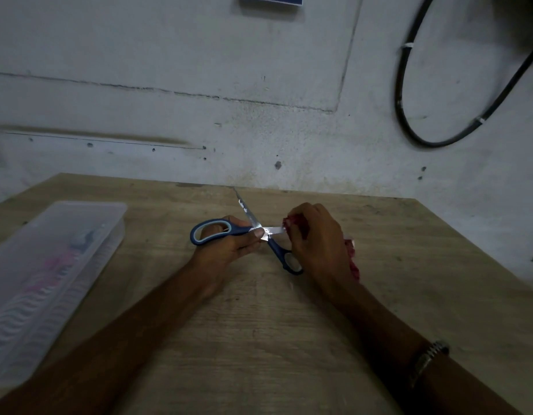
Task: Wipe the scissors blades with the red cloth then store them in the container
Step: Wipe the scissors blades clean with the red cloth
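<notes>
Both hands work near the worktop's point(289, 339) far edge: my left hand point(229, 247) grips the opened scissors point(251, 230) by one handle, my right hand point(314, 238) pinches the red cloth point(353, 259) round one blade. Lidded container point(46, 274) lies along the left edge.

Left hand point(229, 244) curled in a grip; right hand point(316, 238) bunched, fingers pinching.

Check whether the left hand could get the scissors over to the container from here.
Probably yes. The left hand already grips the scissors by one handle, and bare table lies between it and the container; its lid looks shut, though.
</notes>
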Motion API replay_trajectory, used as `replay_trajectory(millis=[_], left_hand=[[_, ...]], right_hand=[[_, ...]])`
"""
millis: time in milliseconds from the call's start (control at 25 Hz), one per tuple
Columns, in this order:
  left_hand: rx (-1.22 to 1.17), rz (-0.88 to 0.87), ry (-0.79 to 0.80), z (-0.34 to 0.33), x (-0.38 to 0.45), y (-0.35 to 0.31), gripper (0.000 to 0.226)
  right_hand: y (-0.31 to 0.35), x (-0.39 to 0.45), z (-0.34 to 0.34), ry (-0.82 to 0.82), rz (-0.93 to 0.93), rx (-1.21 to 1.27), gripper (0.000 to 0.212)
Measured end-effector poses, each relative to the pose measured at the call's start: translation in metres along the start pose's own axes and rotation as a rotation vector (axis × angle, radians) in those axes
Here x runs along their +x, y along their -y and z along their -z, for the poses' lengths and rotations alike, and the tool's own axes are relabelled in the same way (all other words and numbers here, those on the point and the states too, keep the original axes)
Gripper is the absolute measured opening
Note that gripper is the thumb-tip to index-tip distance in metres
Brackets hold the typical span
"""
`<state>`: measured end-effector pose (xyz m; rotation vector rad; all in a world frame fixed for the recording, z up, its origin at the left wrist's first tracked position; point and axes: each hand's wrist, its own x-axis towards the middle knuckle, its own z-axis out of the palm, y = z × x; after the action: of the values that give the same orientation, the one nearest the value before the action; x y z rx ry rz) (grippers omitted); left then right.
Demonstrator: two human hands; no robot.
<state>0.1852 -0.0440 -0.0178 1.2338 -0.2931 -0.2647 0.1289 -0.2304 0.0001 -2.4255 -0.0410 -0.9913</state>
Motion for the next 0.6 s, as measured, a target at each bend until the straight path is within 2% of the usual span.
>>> replay_trajectory(millis=[80, 160, 240, 440, 520, 600], left_hand=[[0.003, 0.005, 0.001, -0.001, 0.0, 0.0, 0.045], [0.013, -0.002, 0.002, -0.001, -0.002, 0.001, 0.032], [0.01, -0.013, -0.005, -0.002, -0.003, -0.001, 0.021], [-0.019, 0.004, -0.034, -0.005, -0.006, -0.004, 0.024], [-0.038, 0.04, -0.059, -0.006, -0.005, -0.003, 0.018], [-0.061, 0.074, -0.08, -0.007, -0.005, -0.005, 0.021]], right_hand=[[0.005, -0.002, -0.001, -0.018, 0.01, 0.041, 0.007], [0.019, -0.009, -0.004, 0.043, 0.135, 0.071, 0.008], [0.019, -0.009, -0.005, 0.072, 0.18, 0.077, 0.01], [0.004, -0.003, 0.002, -0.04, 0.038, 0.084, 0.005], [0.015, -0.009, 0.0, 0.03, 0.142, 0.102, 0.009], [0.017, -0.011, -0.001, 0.119, 0.208, 0.092, 0.014]])
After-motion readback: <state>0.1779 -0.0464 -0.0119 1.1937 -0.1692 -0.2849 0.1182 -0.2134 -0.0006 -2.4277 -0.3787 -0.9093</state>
